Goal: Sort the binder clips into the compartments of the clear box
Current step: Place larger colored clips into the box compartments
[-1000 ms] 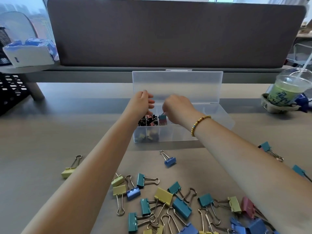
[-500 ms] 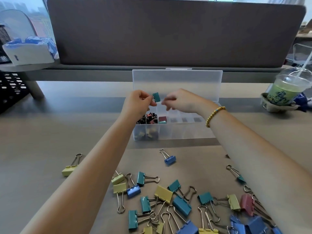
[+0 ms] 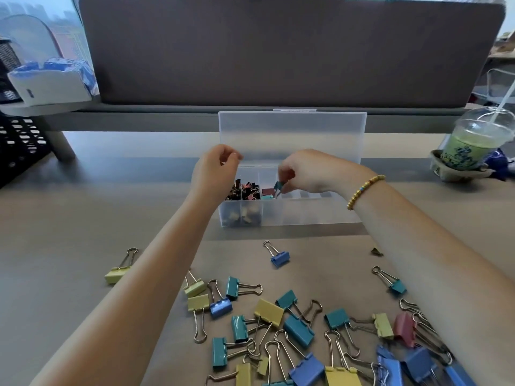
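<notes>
Nearest the camera: loose binder clips (image 3: 289,330) scattered over the grey table (image 3: 69,218), in blue, teal, yellow and pink, most heaped between the two forearms and under the right one. Set apart from the heap: a yellow clip (image 3: 118,270) to the left of the left forearm, a small blue clip (image 3: 279,257) just in front of the box, and a teal clip (image 3: 395,285) beside the right forearm.

Farther out, at mid-table: clear box (image 3: 306,215) with its lid (image 3: 292,135) standing upright behind it. Leftmost compartments filled with small dark and pink clips (image 3: 245,188); next compartment holding a dark red and a teal clip (image 3: 267,194); compartments to the right seemingly unfilled, though blurred.

Above the box: left hand (image 3: 214,174) over the left end, fingers curled in toward the thumb, with nothing visibly held; whether anything lay inside the curl could not be told. Right hand (image 3: 303,174), with a yellow bead bracelet (image 3: 362,190) at the wrist, pinching a small teal clip (image 3: 278,186) in its fingertips, just above the compartment with the dark red and teal clips.

Farther right: iced green drink (image 3: 473,140) in a domed plastic cup with straw, seated in a cardboard holder.

Far left: black mesh basket (image 3: 19,146) and a white container (image 3: 50,87) on a shelf.

Farthest: dark fabric desk partition (image 3: 278,51) across the rear edge.
</notes>
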`<state>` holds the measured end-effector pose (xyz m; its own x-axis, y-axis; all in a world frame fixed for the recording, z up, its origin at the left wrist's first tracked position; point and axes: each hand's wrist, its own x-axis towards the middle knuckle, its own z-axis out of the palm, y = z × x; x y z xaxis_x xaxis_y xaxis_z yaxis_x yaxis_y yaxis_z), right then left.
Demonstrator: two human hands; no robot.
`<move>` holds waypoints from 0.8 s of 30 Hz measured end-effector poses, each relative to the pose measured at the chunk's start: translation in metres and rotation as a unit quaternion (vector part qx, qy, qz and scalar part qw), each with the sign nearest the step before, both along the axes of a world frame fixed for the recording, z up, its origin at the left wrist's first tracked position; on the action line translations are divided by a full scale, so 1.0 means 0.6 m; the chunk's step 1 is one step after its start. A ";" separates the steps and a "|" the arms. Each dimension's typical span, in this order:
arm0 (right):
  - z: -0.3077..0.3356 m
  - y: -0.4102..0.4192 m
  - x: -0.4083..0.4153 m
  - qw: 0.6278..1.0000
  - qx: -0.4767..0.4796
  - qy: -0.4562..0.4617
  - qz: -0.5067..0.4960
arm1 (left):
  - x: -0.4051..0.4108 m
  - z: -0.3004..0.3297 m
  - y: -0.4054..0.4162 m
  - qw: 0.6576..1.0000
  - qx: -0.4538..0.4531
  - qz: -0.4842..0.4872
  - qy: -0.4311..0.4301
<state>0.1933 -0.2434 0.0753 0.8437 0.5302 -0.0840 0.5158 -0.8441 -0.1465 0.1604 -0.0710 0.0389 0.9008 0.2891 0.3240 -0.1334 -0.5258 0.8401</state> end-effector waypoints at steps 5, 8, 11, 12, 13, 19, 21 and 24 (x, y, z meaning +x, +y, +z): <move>-0.010 0.038 0.000 0.993 -0.097 -0.064 0.034 | -0.013 -0.018 0.004 0.999 0.048 -0.001 0.000; -0.022 0.046 -0.002 0.989 -0.099 -0.098 0.048 | -0.024 -0.029 0.008 0.996 0.083 -0.015 0.012; -0.034 0.045 0.001 0.993 -0.081 -0.071 0.040 | -0.043 -0.029 0.016 0.995 0.096 -0.018 0.004; -0.038 0.044 0.002 0.995 -0.070 -0.065 0.033 | -0.051 -0.027 0.020 0.995 0.099 -0.018 -0.001; -0.039 0.042 0.002 0.997 -0.057 -0.057 0.023 | -0.060 -0.025 0.025 0.994 0.104 -0.016 -0.006; -0.042 0.023 -0.024 0.999 -0.013 -0.038 -0.035 | -0.123 -0.028 0.058 0.995 0.093 -0.013 -0.032; -0.039 0.020 -0.048 0.996 0.029 -0.074 -0.045 | -0.147 -0.032 0.063 0.996 0.086 -0.021 -0.025; -0.029 0.027 -0.114 0.974 0.173 -0.144 -0.028 | -0.179 -0.035 0.067 0.994 0.082 -0.064 0.019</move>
<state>0.1249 -0.2274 0.0578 0.8337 0.4380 0.3363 0.5329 -0.7977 -0.2823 0.0532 -0.0310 0.0178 0.9397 0.1171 0.3214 -0.1774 -0.6365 0.7506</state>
